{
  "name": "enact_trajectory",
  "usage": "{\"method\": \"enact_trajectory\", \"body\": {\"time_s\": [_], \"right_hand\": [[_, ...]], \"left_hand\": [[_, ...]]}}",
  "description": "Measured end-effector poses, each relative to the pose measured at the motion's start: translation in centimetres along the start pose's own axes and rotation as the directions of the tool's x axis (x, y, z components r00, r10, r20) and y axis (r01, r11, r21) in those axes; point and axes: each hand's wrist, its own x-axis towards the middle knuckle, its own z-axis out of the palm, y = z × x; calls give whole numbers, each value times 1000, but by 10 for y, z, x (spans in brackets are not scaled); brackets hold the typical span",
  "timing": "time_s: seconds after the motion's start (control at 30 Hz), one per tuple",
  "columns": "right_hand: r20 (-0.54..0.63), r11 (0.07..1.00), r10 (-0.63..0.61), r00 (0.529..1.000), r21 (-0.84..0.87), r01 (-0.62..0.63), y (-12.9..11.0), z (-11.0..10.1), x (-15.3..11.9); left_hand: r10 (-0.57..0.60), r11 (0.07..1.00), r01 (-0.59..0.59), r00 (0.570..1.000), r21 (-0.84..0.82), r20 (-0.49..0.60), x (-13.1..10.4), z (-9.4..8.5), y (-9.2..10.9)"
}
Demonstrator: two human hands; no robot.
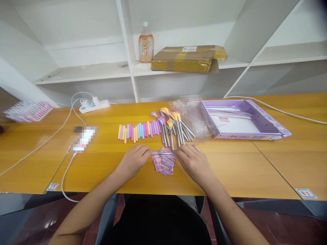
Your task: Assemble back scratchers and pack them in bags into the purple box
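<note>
- Left fingers squeeze one end of a stick; right fingers, the other.
- It sits between them, above the cards.
- A crooked tug could make it slip.
- A forward bump could scatter the scratchers beyond the right fingers.

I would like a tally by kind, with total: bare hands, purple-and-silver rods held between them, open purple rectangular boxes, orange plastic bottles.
Left hand, right hand: 2
Held purple-and-silver rod: 1
Open purple box: 1
Orange bottle: 1
Total: 5

Even brightness, faint glare on the floor, stretched edges, dark top right corner
</note>
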Motion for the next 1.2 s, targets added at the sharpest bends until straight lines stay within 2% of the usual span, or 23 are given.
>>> {"method": "enact_trajectory", "body": {"time_s": [0.17,0.27,0.37,0.47,0.5,0.57,0.67,0.8,0.93,1.03,1.13,1.2], "right_hand": [[25,999,-5,1000,-40,6,-5,7,0],[49,999,-5,999,-42,7,7,7,-7],[51,998,4,999,-66,0,58,-7,-37],[-113,980,50,992,-185,-70,132,-32,-86],[-114,972,64,991,-217,-88,152,-40,-102],[-80,955,112,990,-265,-129,177,-49,-126],[-35,935,175,984,-306,-177,178,-52,-140],[-90,929,192,977,-303,-211,160,-51,-135],[-122,931,202,972,-286,-229,154,-54,-134],[-89,938,206,975,-266,-222,158,-56,-142],[-95,919,264,960,-278,-280,164,-56,-143],[-153,906,273,950,-291,-307,156,-51,-129]], "left_hand": [[0,1000,-1,1000,26,18,2,7,1],[-12,999,10,999,47,30,-5,5,-11],[-71,995,70,997,64,7,-36,-10,-53],[-165,970,179,981,162,-100,-85,-30,-105],[-196,963,213,974,167,-116,-100,-35,-117],[-226,958,235,972,165,-69,-124,-39,-129],[-245,953,248,969,172,-39,-139,-37,-123],[-248,955,252,968,157,-43,-138,-34,-110],[-272,954,270,962,128,-2,-139,-33,-109],[-275,955,272,962,118,4,-142,-32,-111],[-239,968,236,971,84,29,-136,-26,-109],[-200,979,198,979,45,32,-120,-17,-98]]}}
